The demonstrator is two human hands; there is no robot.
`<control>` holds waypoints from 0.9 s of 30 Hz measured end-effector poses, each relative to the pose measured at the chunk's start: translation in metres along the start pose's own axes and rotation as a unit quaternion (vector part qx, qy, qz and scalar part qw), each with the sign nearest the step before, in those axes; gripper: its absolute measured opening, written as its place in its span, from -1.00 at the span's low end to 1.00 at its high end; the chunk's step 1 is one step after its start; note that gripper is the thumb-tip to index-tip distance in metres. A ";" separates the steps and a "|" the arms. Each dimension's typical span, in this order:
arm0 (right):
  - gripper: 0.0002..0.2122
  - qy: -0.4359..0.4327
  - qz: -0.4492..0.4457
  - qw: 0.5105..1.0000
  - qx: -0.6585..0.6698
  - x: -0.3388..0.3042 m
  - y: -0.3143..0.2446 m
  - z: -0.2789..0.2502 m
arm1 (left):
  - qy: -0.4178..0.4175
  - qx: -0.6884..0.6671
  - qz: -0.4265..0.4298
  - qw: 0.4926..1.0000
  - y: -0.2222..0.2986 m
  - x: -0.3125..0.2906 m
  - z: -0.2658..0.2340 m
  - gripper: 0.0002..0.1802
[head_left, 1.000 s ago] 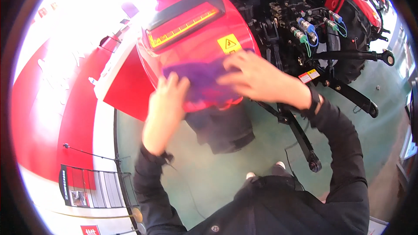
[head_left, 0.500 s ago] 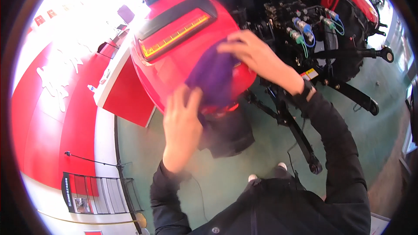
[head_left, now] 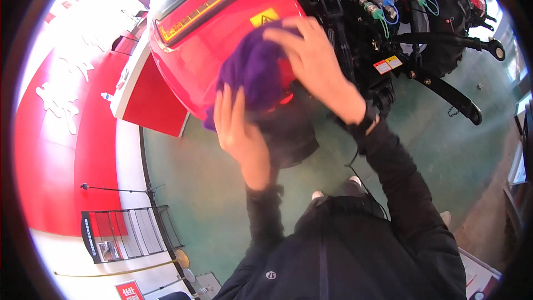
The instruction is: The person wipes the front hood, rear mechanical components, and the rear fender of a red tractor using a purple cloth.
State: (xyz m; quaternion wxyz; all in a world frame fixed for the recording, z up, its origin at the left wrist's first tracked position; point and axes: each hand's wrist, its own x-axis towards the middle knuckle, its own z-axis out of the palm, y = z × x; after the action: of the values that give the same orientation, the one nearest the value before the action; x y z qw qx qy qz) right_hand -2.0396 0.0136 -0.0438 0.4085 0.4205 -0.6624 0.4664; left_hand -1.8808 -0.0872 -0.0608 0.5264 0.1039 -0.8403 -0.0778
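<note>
A purple cloth (head_left: 252,69) lies bunched against the lower part of a glossy red tractor fender (head_left: 208,41). My left hand (head_left: 240,133) is at the cloth's lower left edge, its fingers laid over the fabric and its thumb hidden. At the upper right edge my right hand (head_left: 319,64) grips the cloth, fingers bent onto it. An amber light strip (head_left: 202,10) in a dark surround sits higher on the fender. Beside the cloth's top shows a yellow warning sticker (head_left: 264,18). Below the fender the dark tyre (head_left: 288,133) is blurred.
Right of the fender are hydraulic couplings (head_left: 380,3) with blue and green caps, and black linkage arms (head_left: 444,91) jutting out. A red and white counter (head_left: 152,105) stands at left. Below it is a wire brochure rack (head_left: 130,233). A thin cable (head_left: 355,158) hangs by my right arm.
The fender and light strip sit higher and further left in view. My right hand has moved up and left with the cloth, uncovering the yellow sticker. My left hand now reaches up more steeply.
</note>
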 end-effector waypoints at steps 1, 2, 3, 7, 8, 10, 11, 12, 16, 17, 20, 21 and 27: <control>-0.71 0.007 0.017 1.000 0.000 -0.014 -0.014 -0.004 | 0.018 -0.002 -0.010 1.000 -0.002 -0.012 -0.002 -0.56; -0.69 0.020 0.039 0.999 0.024 -0.029 -0.024 -0.006 | 0.013 -0.006 -0.015 1.000 -0.003 -0.025 -0.003 -0.58; -0.68 0.033 0.063 0.996 0.045 -0.048 -0.029 -0.004 | 0.005 -0.012 -0.018 1.000 -0.006 -0.040 0.002 -0.60; -0.64 0.013 0.130 0.987 0.089 -0.118 -0.043 0.012 | -0.067 -0.071 -0.102 0.990 -0.020 -0.098 0.003 -0.65; -0.63 0.002 0.156 0.983 0.095 -0.125 -0.044 0.012 | -0.103 -0.078 -0.124 0.984 -0.021 -0.104 -0.001 -0.66; -0.63 -0.037 0.154 0.984 0.086 -0.134 -0.046 0.004 | -0.123 -0.063 -0.117 0.983 -0.022 -0.110 -0.011 -0.66; -0.62 -0.085 0.152 0.981 0.081 -0.140 -0.047 0.001 | -0.143 -0.044 -0.120 0.981 -0.023 -0.110 -0.016 -0.66; -0.64 -0.088 0.153 0.982 0.068 -0.144 -0.049 -0.004 | -0.127 -0.024 -0.113 0.985 -0.023 -0.108 -0.022 -0.66; -0.61 -0.006 0.077 0.996 0.041 -0.124 -0.044 -0.026 | -0.005 -0.001 -0.022 1.000 -0.023 -0.067 -0.039 -0.64; -0.59 0.019 0.050 0.998 0.034 -0.106 -0.044 -0.030 | 0.024 -0.007 0.013 1.000 -0.019 -0.051 -0.038 -0.64; -0.61 0.070 -0.052 0.996 0.018 -0.035 -0.040 -0.032 | 0.062 0.007 0.128 0.990 -0.027 0.006 -0.043 -0.62; -0.65 0.057 -0.080 0.995 0.010 -0.012 -0.036 -0.028 | 0.065 0.035 0.141 0.987 -0.040 0.022 -0.042 -0.59; -0.74 -0.034 -0.004 0.999 0.014 0.011 -0.035 0.019 | 0.096 -0.041 0.038 0.994 -0.089 0.034 -0.011 -0.60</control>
State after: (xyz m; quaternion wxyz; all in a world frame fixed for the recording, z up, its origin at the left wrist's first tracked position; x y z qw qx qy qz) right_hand -2.0132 -0.0139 -0.0278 0.3813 0.4444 -0.6680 0.4592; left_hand -1.8770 -0.1826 -0.0475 0.6112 0.0570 -0.7852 -0.0815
